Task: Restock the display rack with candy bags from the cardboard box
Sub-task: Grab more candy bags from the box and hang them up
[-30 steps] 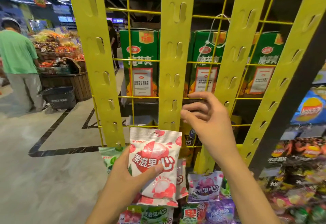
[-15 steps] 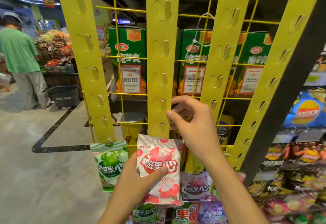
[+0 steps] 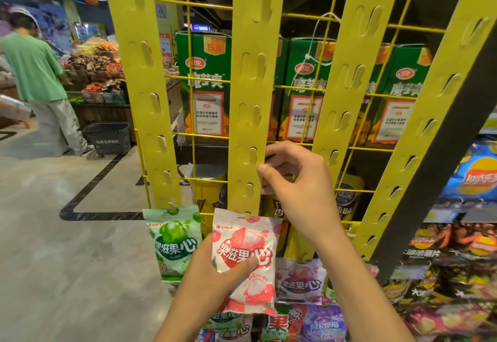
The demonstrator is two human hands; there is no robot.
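The display rack is a yellow wire grid with hanging yellow clip strips; the middle strip [image 3: 254,104] runs down the centre. My left hand [image 3: 215,274] grips a red-and-white candy bag [image 3: 246,255], whose top hole sits at the lowest hook of the middle strip. My right hand [image 3: 298,188] pinches that strip's right edge just above the bag. A green candy bag [image 3: 173,242] hangs from the left strip [image 3: 150,94], and a purple candy bag [image 3: 300,279] hangs lower right. The cardboard box is out of view.
Green cartons [image 3: 207,86] stand behind the grid. Snack bags fill shelves at the right [image 3: 457,261] and below. At the far left a person in a green shirt [image 3: 35,72] stands by a produce stand, with a dark shopping basket [image 3: 107,137] on the floor.
The red-and-white bag has risen so that its top now meets the lowest hook of the middle strip. My right hand has shifted from the grid to pinch the strip's edge.
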